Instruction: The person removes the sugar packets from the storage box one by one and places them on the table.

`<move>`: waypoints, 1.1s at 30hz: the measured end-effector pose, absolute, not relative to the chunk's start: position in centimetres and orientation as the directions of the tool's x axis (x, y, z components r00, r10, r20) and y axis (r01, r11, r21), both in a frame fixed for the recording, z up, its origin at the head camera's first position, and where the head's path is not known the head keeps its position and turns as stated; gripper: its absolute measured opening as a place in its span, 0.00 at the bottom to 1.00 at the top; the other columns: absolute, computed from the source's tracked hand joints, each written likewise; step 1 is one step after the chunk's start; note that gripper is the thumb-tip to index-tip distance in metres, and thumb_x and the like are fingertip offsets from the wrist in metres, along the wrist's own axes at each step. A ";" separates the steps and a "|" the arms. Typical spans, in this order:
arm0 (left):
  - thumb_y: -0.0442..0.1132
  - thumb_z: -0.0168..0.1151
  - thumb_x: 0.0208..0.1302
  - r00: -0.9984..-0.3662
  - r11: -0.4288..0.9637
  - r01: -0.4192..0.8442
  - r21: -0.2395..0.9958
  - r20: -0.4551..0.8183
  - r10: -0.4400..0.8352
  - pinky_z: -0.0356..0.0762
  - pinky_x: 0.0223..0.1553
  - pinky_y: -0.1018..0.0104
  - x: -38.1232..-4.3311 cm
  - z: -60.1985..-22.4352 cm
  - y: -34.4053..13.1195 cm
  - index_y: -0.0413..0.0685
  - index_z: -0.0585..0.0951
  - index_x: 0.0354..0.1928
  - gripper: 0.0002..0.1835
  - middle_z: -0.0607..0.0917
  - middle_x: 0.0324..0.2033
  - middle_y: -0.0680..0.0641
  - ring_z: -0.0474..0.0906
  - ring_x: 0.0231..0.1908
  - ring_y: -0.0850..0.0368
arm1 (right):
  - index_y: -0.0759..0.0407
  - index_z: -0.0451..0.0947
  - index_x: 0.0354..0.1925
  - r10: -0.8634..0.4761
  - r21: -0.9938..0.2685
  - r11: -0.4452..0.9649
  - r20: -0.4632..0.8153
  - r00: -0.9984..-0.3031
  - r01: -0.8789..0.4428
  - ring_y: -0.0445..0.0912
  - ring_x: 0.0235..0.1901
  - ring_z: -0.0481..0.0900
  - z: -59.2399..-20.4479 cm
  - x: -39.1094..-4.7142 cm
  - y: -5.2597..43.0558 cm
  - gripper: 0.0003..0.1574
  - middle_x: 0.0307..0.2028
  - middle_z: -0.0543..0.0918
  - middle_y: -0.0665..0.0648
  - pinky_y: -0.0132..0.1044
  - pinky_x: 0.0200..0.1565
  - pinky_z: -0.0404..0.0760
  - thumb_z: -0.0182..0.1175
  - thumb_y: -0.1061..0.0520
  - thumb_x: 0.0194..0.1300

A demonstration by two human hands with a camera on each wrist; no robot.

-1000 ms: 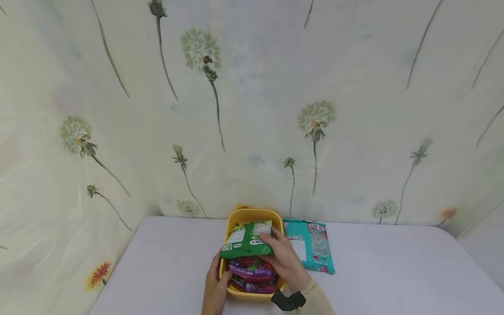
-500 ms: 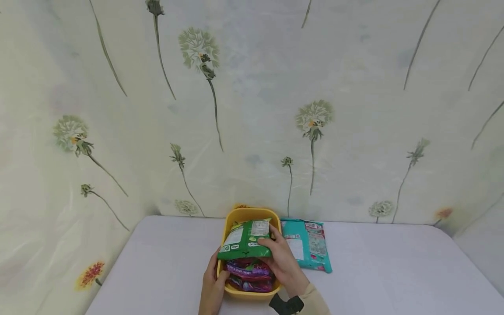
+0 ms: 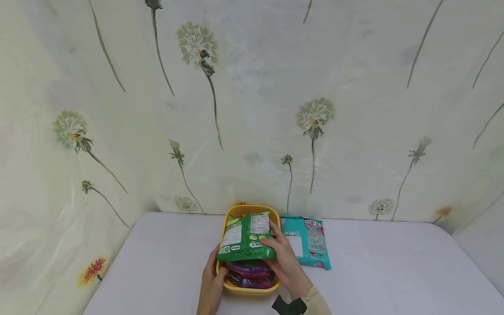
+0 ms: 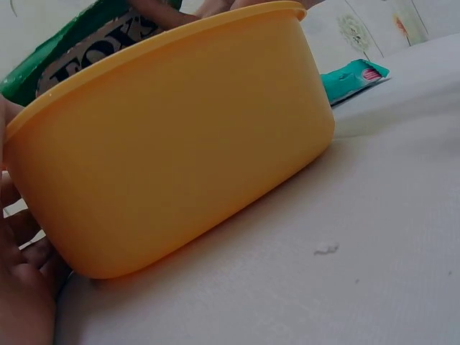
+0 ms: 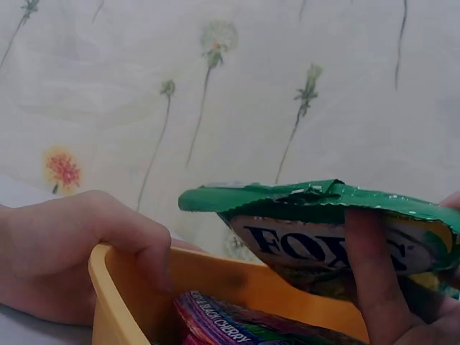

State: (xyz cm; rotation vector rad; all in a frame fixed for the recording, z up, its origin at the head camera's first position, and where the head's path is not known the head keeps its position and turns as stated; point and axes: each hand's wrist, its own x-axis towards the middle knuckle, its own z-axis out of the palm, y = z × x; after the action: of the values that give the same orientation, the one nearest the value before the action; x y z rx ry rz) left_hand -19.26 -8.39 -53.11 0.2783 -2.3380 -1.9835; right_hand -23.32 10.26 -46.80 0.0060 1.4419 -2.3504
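Under a deep, open-topped yellow plastic tub (image 4: 180,144) with rounded corners, a smooth, matt, pale lavender bench (image 3: 386,275), spreading well out to both sides of the tub, with rounded far corners. Close to the tub, seen from the left wrist, a small grey mark (image 4: 326,249) on that surface. Directly behind the tub, rising from the far edge, a whitish, faintly glossy wall covering (image 3: 252,87) printed with grey-green dandelions on thin stems; well left of the tub, creased, with a red-and-yellow printed flower (image 3: 93,270) low down. Just right of the tub, lying flat, a teal, glossy, rectangular packet (image 3: 315,240). Inside the tub, purple-and-red glossy packets (image 3: 253,281). Above these, over the tub's opening, a green, glossy, pillow-shaped packet (image 3: 240,238) lettered "FOX'S", held in the right hand (image 3: 285,260), fingers clamped on its near right part, thumb on top. At the tub's near left rim, the left hand (image 3: 212,280), fingers clamped on the wall, thumb inside.
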 end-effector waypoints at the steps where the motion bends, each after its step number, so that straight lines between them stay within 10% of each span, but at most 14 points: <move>1: 0.30 0.51 0.55 -0.981 0.152 -0.100 0.983 -0.072 -0.179 0.54 0.69 0.43 -19.3 -53.1 -8.4 0.51 0.62 0.69 0.36 0.64 0.69 0.44 0.54 0.71 0.43 | 0.42 0.41 0.74 -0.317 -0.855 -0.406 -0.199 -0.927 0.322 0.52 0.62 0.67 -46.8 -23.2 10.3 0.46 0.71 0.51 0.61 0.45 0.60 0.74 0.52 0.57 0.66; 33: 0.30 0.49 0.55 -0.981 0.165 -0.096 0.982 -0.065 -0.182 0.58 0.67 0.44 -19.1 -53.1 -8.3 0.50 0.61 0.70 0.36 0.64 0.69 0.43 0.58 0.70 0.43 | 0.51 0.49 0.72 -0.242 -0.885 -0.366 -0.207 -0.948 0.287 0.46 0.51 0.78 -46.2 -21.5 14.1 0.39 0.64 0.63 0.65 0.41 0.53 0.80 0.50 0.59 0.67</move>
State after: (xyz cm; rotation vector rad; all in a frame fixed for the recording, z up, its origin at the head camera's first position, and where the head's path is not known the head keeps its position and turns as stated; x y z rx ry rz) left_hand -19.13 -8.28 -53.07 0.2803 -2.3454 -1.9670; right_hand -21.51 14.07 -46.18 0.0590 1.5417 -2.3608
